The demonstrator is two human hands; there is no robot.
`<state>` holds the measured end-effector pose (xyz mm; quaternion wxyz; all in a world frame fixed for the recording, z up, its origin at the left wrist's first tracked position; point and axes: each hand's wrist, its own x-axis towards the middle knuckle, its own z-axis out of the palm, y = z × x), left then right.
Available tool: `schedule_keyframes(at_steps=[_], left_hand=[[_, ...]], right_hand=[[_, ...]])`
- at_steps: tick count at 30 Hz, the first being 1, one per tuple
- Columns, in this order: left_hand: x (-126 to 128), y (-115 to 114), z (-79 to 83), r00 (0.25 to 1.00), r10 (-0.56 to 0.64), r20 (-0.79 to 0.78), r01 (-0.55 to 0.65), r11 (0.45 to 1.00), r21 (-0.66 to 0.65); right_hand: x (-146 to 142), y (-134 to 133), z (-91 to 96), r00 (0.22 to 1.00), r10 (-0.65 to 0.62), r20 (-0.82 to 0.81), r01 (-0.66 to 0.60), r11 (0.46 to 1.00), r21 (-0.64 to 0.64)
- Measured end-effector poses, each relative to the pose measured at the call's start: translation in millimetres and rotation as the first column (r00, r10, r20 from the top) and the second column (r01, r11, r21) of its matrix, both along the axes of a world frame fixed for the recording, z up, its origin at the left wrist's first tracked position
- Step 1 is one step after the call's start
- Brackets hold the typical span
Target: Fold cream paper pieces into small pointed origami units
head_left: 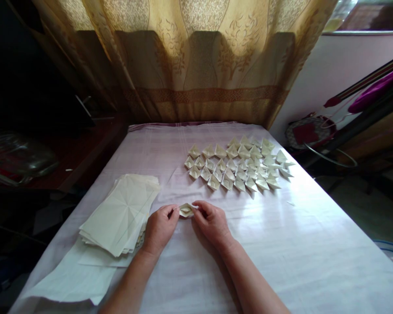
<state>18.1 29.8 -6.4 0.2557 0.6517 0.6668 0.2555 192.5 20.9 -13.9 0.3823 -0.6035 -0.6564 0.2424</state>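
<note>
A small folded paper boat (186, 210) in cream paper is held just above the table, its hollow facing up. My left hand (161, 227) pinches its left tip between thumb and fingers. At the opposite tip, my right hand (212, 221) grips it the same way, fingers closed. Beyond my hands, several finished-looking paper boats (228, 179) stand in close rows. To the left of my left hand lies a stack of creased paper sheets (121, 213), with star-like fold lines on the top one.
A pale checked cloth covers the table (281, 244). Loose white paper (75, 274) lies under the stack at the front left. A gold curtain (203, 65) hangs behind the far edge. A dark cabinet stands left; a bag (309, 131) sits right. A paper scrap (291, 203) lies right.
</note>
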Motion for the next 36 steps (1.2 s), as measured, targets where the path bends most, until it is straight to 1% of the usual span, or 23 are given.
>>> schedule_keyframes(at_steps=[7, 10, 12, 14, 19, 21, 23, 25, 27, 29, 30, 32, 36], left_hand=[[-5.3, 2.8, -5.8, 0.999, 0.019, 0.051, -0.017, 0.999, -0.04], [-6.0, 3.8, -5.7, 0.999, 0.021, 0.044, -0.019, 0.999, -0.047], [-6.0, 4.5, -5.0, 0.999, 0.025, 0.041, -0.023, 0.999, -0.049], [-5.9, 5.0, -4.0, 0.999, 0.028, 0.042, -0.026, 0.998, -0.051], [-5.6, 5.0, -1.1, 0.998, 0.021, 0.063, -0.019, 0.999, -0.043], [-5.9, 5.0, -1.6, 0.996, 0.02, 0.09, -0.017, 0.999, -0.035], [-6.6, 5.3, -4.0, 0.988, 0.025, 0.154, -0.02, 0.999, -0.033], [-7.3, 5.9, -7.6, 0.976, 0.039, 0.216, -0.032, 0.999, -0.036], [-7.8, 6.5, -10.9, 0.971, 0.043, 0.235, -0.036, 0.999, -0.036], [-7.9, 6.8, -12.5, 0.971, 0.05, 0.233, -0.042, 0.998, -0.038], [-7.9, 6.7, -12.7, 0.971, 0.053, 0.232, -0.044, 0.998, -0.041], [-8.0, 6.4, -12.4, 0.972, 0.054, 0.229, -0.045, 0.998, -0.047], [-8.7, 5.8, -12.8, 0.975, 0.045, 0.216, -0.037, 0.998, -0.042]], right_hand=[[3.6, 1.0, -0.7, 0.996, 0.068, -0.058, -0.067, 0.998, 0.018], [5.8, 0.9, -1.8, 0.991, 0.124, -0.047, -0.12, 0.99, 0.068], [7.9, 0.4, -2.3, 0.986, 0.168, 0.0, -0.167, 0.98, 0.111], [9.8, -0.8, -1.8, 0.981, 0.185, 0.063, -0.192, 0.972, 0.137], [8.6, -5.9, 2.9, 0.95, 0.157, 0.271, -0.22, 0.95, 0.221], [6.7, -6.3, 4.1, 0.934, 0.145, 0.326, -0.232, 0.94, 0.249], [5.7, -4.1, 4.0, 0.944, 0.074, 0.321, -0.175, 0.938, 0.299], [6.2, 0.8, 2.9, 0.955, -0.084, 0.283, -0.027, 0.93, 0.367], [8.1, 7.7, 1.7, 0.93, -0.255, 0.264, 0.127, 0.898, 0.421], [10.3, 14.9, 0.8, 0.888, -0.366, 0.279, 0.218, 0.869, 0.444], [11.2, 18.3, 0.5, 0.867, -0.398, 0.299, 0.245, 0.864, 0.44], [12.4, 24.0, 0.0, 0.827, -0.433, 0.358, 0.285, 0.873, 0.396], [11.6, 32.2, -0.6, 0.77, -0.425, 0.476, 0.328, 0.903, 0.276]])
